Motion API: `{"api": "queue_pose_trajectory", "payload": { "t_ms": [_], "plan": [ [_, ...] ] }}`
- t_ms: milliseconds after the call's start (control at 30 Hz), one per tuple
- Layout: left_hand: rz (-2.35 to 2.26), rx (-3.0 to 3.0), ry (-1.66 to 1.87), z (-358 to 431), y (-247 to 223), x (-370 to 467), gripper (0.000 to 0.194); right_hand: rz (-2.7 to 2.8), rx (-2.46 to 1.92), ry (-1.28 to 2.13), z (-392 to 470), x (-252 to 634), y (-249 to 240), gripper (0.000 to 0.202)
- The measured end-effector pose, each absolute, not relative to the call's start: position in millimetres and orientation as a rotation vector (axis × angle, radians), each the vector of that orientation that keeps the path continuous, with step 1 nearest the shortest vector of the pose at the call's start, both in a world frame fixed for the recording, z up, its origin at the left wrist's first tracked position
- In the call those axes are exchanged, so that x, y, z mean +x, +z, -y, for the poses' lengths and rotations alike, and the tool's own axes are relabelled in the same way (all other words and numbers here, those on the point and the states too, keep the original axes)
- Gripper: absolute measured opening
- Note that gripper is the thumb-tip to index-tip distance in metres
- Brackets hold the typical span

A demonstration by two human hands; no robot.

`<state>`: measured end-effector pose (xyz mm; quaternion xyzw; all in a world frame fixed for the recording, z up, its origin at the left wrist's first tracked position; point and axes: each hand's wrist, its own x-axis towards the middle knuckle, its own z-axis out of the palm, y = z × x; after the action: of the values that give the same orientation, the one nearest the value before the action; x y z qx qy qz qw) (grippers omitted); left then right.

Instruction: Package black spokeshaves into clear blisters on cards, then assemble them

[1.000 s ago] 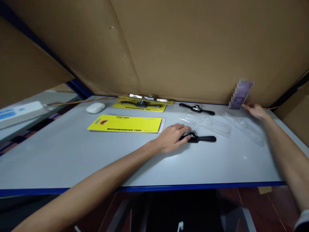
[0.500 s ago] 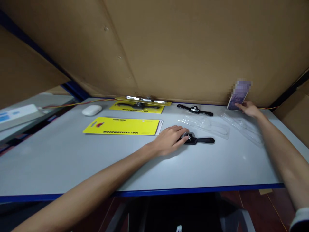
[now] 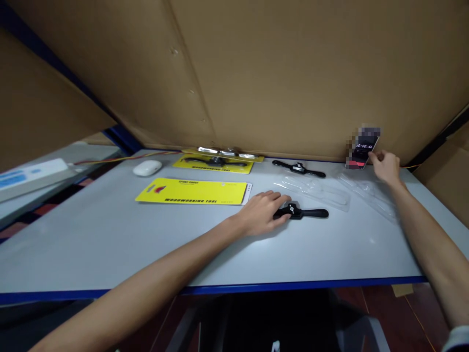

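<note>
My left hand [image 3: 264, 213] is closed over the left handle of a black spokeshave [image 3: 295, 210] lying on the table. Its right handle sticks out past my fingers. At the back right, a phone [image 3: 362, 151] leans against the cardboard with a timer lit on its screen. The curled fingers of my right hand [image 3: 387, 166] are at the phone's right edge. A second spokeshave [image 3: 298, 168] lies near the back wall. Between it and my hands are clear plastic blister shells [image 3: 318, 190], [image 3: 366, 193].
Yellow printed backing cards [image 3: 194, 191] lie left of my left hand. Behind them are packaged spokeshaves [image 3: 216, 164] against the cardboard wall [image 3: 293, 73]. A white case [image 3: 147, 168] sits at the back left, near a power strip [image 3: 32, 178] and thin cables.
The phone's screen has switched from a purple picture to a running timer. My right fingers have moved from its front to its right edge. My left hand remains on the spokeshave.
</note>
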<state>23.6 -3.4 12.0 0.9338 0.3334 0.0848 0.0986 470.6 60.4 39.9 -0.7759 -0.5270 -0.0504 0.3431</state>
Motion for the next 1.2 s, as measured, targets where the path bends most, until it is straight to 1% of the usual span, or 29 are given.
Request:
{"api": "queue_pose_trajectory", "payload": {
  "t_ms": [167, 267, 367, 400, 467, 533, 633, 867, 1000, 1200],
  "plan": [
    [-1.024, 2.717, 0.231, 3.5, 13.8, 24.2, 0.055, 1.512, -1.749, -0.229, -28.2, 398.8, 51.8, 0.023],
    [-1.03, 2.676, 0.266, 2.6, 14.0, 23.4, 0.052, 1.864, -1.454, -0.019, -1.0, 335.9, 52.0, 0.017],
    [-1.005, 2.664, 0.29, 1.1, 13.1, 22.2, 0.048, 2.257, -1.103, 0.073, 26.4, 283.6, 45.9, 0.009],
    [-0.997, 2.663, 0.291, 0.5, 12.8, 21.9, 0.048, 2.345, -1.052, 0.083, 34.2, 271.7, 42.8, 0.01],
    [-0.985, 2.669, 0.285, -0.6, 12.1, 21.8, 0.047, 2.436, -1.045, 0.069, 45.7, 257.4, 35.7, 0.021],
    [-0.973, 2.684, 0.273, -1.7, 11.9, 22.0, 0.047, 2.478, -1.068, 0.065, 51.4, 254.0, 28.1, 0.033],
    [-0.935, 2.7, 0.263, -3.4, 12.7, 22.2, 0.047, 2.509, -1.058, 0.092, 51.9, 259.9, 17.5, 0.039],
    [-0.862, 2.7, 0.303, -6.7, 12.6, 22.8, 0.041, 2.377, -1.042, 0.251, 47.4, 268.7, 4.8, 0.037],
    [-0.834, 2.705, 0.32, -8.7, 11.6, 24.5, 0.037, 2.364, -1.026, 0.255, 44.9, 270.7, 2.0, 0.037],
    [-0.841, 2.733, 0.298, -8.6, 12.2, 24.9, 0.038, 2.374, -1.056, 0.254, 45.4, 270.7, 1.8, 0.032]
  ]
}}
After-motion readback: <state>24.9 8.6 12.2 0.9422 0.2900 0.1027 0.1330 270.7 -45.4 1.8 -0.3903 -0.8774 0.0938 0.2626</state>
